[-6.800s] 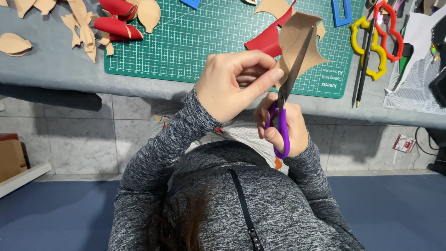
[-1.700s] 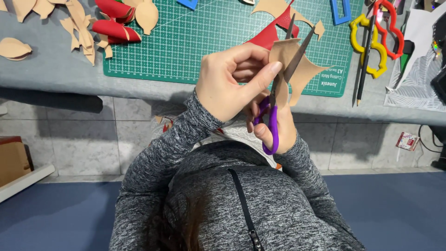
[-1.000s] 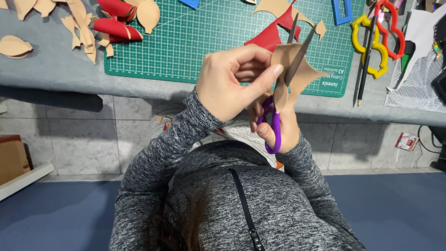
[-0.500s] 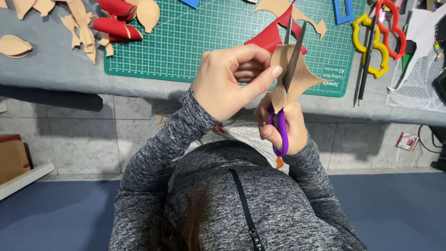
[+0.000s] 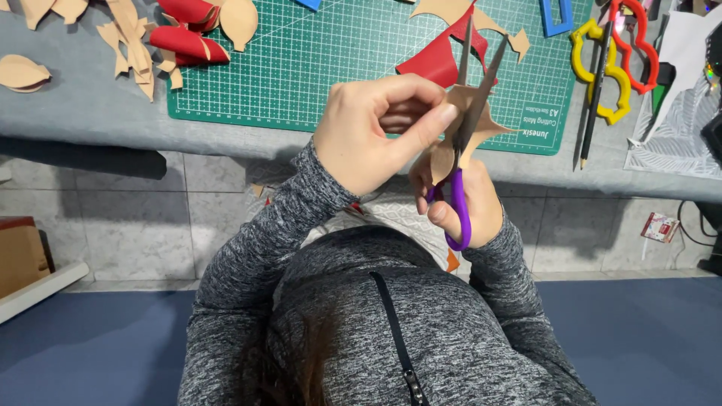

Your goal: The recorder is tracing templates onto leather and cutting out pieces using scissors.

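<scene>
My left hand (image 5: pixel 376 128) pinches a tan paper cutout (image 5: pixel 492 128) between thumb and fingers, holding it in the air in front of the table edge. My right hand (image 5: pixel 470 203) grips purple-handled scissors (image 5: pixel 459 207) below it. The dark blades (image 5: pixel 475 83) stand apart and point up and away from me, with the tan piece between them. Behind the blades a red paper piece (image 5: pixel 440 60) lies on the green cutting mat (image 5: pixel 316 68).
Tan and red cutouts (image 5: pixel 180 37) lie at the mat's far left. Yellow (image 5: pixel 605 71) and red (image 5: pixel 639 45) outline templates and a pencil (image 5: pixel 590 98) lie to the right. A blue template (image 5: pixel 556 15) sits at the mat's top. Tiled floor and a blue mat are below.
The scissor blades have spread wider apart than half a second ago. The tan piece has turned slightly in my left hand.
</scene>
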